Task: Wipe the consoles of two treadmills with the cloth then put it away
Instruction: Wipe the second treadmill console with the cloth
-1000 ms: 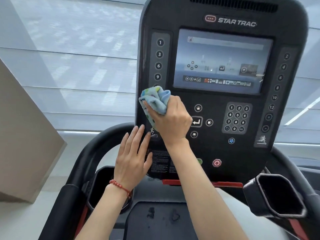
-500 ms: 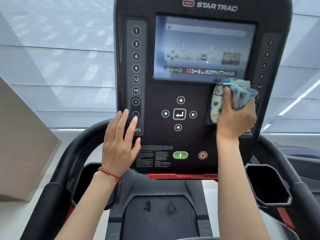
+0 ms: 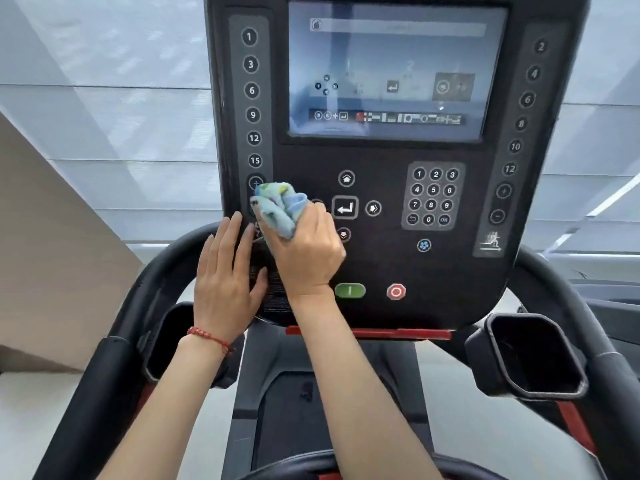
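The person's right hand (image 3: 306, 252) was squeezed tight around a bunched-up cloth (image 3: 278, 209). The cloth was pressed on the treadmill console (image 3: 381, 265), near its left edge, low down by the strip of round number buttons (image 3: 252, 102). It hid the bottom buttons of that strip.

The left hand (image 3: 223, 289) lay flat with its fingers straight. It rested on the lower left corner of the console, just beside the right hand. It held nothing. A red bead bracelet (image 3: 207, 336) went round its wrist.

The cloth was light blue with little spots of color. It looked soft and fluffy, like a small towel. I think it was very light and would squash into any shape. It would not break or slip. Holding it in a ball in the fist, like this, looked like a good way to rub with it.

The console was black, hard and smooth, with rounded corners. The screen (image 3: 391, 71) was shiny and flat. The arrow buttons, the keypad (image 3: 433, 197), the green button (image 3: 349, 291) and the red stop button (image 3: 396, 292) were all uncovered. Black curved handrails (image 3: 162, 268) and deep cup holders (image 3: 535, 355) sat on both sides.
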Motion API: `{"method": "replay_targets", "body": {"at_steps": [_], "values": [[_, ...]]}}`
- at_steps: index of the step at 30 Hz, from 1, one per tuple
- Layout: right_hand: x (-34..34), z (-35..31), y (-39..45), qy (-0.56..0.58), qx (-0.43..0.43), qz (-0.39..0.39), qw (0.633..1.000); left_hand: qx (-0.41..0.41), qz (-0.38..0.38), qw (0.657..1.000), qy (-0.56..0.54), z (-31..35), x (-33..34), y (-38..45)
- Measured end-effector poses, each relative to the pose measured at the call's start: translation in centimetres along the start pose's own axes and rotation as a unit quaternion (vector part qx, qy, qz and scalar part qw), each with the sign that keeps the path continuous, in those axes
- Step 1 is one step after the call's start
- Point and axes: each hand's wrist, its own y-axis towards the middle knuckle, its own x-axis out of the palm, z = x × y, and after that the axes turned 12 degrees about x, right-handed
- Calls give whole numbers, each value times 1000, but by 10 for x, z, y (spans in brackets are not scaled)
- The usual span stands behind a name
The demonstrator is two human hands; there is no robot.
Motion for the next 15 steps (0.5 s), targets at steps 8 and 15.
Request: {"method": "replay_targets", "body": {"at_steps": [8,15], "values": [[-18,37,20,-36,-11,37,999,-21,-10,1000,-7,14,0,-6],[-53,98,47,-21,166,152,974,10,-17,1000,0,4,-4,-12]]}}
